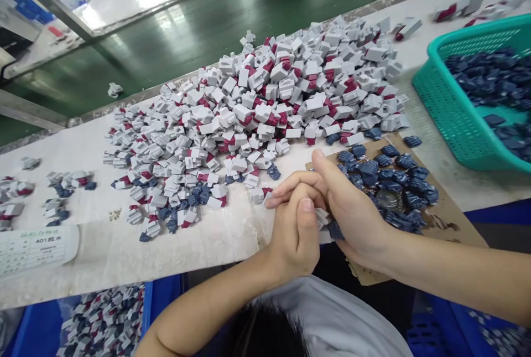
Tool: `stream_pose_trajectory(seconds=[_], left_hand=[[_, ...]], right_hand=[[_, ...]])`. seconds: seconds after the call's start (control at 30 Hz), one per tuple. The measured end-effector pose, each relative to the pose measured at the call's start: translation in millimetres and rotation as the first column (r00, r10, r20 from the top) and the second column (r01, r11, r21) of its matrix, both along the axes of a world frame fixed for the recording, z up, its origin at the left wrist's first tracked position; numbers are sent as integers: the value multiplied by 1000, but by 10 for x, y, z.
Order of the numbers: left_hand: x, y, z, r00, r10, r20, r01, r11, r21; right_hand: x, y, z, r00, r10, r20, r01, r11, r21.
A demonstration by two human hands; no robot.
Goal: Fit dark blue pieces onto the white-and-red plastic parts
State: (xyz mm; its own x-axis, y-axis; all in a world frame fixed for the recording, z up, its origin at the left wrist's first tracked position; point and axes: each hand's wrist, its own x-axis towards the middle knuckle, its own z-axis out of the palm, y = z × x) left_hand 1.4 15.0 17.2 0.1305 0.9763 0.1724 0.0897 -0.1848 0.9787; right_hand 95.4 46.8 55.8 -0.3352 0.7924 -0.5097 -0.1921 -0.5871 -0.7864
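Observation:
My left hand (296, 232) is closed, its fingers folded in against my right hand (354, 210) in front of my body. A grey plastic part (322, 217) shows between the two palms, with a navy blue plastic part (335, 230) against it at the right palm. Most of both pieces is hidden by the hands. The right fingers wrap over the left ones. Just past the fingertips lies a grey and maroon part (259, 195). Beside my right hand, several navy parts (390, 180) rest on a cardboard sheet (452, 229).
A large heap of grey and maroon parts (265, 102) covers the white table (224, 241). A green basket (452, 97) of navy parts stands at right. A paper label (39, 249) lies at left. Below the table edge sits a blue bin (160, 296). Beyond runs a green surface (186, 36).

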Motion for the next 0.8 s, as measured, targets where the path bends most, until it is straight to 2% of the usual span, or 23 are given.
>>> stream_pose_trajectory(seconds=[0.2,0.4,0.5,0.67,0.8], left_hand=[[-6,-25,-77,997,39,-62,-34,997,72],[-20,-41,-75,994,-18,-106,21,999,24],[-25,-29,-83,997,31,-75,-29,999,20],[-33,10,-144,989,147,-16,-147,989,3],[-32,26,-149,989,132,64,-128,989,-69]], right_hand=[[-55,-26,-78,997,-1,71,-8,993,114],[-68,-75,-147,999,-40,33,32,979,201],[-106,-56,-137,998,-48,52,40,989,144],[-186,17,-85,991,-134,2,135,991,-21],[-117,53,9,991,-96,-92,81,983,-164]])
